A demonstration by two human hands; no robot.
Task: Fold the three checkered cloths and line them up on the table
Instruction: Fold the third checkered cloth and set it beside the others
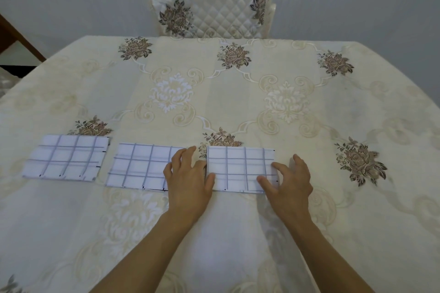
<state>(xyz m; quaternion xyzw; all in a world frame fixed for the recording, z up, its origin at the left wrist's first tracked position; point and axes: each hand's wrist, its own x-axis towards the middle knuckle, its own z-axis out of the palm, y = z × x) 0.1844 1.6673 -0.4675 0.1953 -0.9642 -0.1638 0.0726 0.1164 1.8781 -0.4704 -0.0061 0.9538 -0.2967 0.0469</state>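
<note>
Three checkered cloths, white with grey grid lines, each folded into a flat rectangle. Left cloth (66, 157), middle cloth (140, 166), right cloth (241, 167) lie in a row, narrowly apart.

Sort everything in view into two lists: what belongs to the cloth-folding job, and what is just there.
Part of the job:
left checkered cloth, folded
middle checkered cloth, folded
right checkered cloth, folded, with both hands at its edges
left hand
right hand
table, where the cloths are lined up

Just there:
quilted chair behind the table
</note>
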